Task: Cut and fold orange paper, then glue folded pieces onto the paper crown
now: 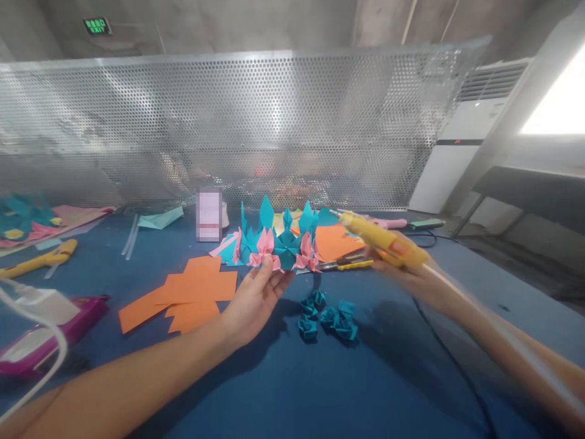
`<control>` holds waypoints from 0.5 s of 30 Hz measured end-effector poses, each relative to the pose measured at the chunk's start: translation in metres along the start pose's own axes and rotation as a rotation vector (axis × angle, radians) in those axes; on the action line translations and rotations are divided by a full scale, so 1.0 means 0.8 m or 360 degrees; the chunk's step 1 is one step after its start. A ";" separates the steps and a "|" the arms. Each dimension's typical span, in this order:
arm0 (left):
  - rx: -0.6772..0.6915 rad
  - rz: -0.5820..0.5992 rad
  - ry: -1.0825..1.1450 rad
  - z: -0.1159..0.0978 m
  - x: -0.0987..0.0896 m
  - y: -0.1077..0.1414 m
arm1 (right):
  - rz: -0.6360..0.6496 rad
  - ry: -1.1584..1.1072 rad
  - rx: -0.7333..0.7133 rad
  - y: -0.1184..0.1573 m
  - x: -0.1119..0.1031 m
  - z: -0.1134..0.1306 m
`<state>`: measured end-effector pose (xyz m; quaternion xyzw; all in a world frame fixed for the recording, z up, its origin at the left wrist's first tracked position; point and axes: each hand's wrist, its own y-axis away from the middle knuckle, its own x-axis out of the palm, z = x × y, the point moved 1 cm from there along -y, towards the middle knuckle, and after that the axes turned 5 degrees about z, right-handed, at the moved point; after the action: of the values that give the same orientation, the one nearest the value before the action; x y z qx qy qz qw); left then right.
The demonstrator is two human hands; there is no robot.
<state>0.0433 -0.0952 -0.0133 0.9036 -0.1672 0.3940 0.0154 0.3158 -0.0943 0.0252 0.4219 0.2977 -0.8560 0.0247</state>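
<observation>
the left hand grips the paper craft from below, with the thumb in front and the other fingers under it. the paper craft is up over the blue table, in the middle of the view. it has tall blue points, and pink folded bits sit low on it.

the right hand is closed around a yellow glue gun. the thin tip points left, near the right side of the paper craft, and i cannot tell if they touch.

small crumpled blue paper bits lie on the table, to the right of the left hand. flat orange paper lies to the left of that hand. farther left are a second yellow tool and a purple box with a white plug on it. a shiny metal screen full of holes stands at the back.
</observation>
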 end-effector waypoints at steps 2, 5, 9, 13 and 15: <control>0.0023 -0.0022 0.0007 0.000 -0.001 -0.001 | 0.0166 -0.0246 0.0142 -0.006 0.003 -0.004; 0.0043 -0.0033 0.0007 0.000 -0.002 -0.001 | 0.0182 -0.0440 0.0466 -0.011 0.006 -0.016; 0.0063 -0.0033 0.0005 -0.001 -0.003 -0.001 | 0.0184 -0.0481 0.0889 -0.010 0.007 -0.036; 0.0076 -0.0070 0.0014 -0.002 -0.001 -0.001 | 0.0285 -0.0289 0.0979 -0.009 -0.001 -0.047; 0.0068 -0.0088 0.0021 -0.002 -0.001 -0.001 | 0.0350 -0.0111 0.0971 -0.009 -0.008 -0.048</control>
<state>0.0417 -0.0942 -0.0123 0.9055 -0.1335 0.4028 0.0080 0.3451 -0.0695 0.0151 0.4100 -0.0209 -0.9119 -0.0002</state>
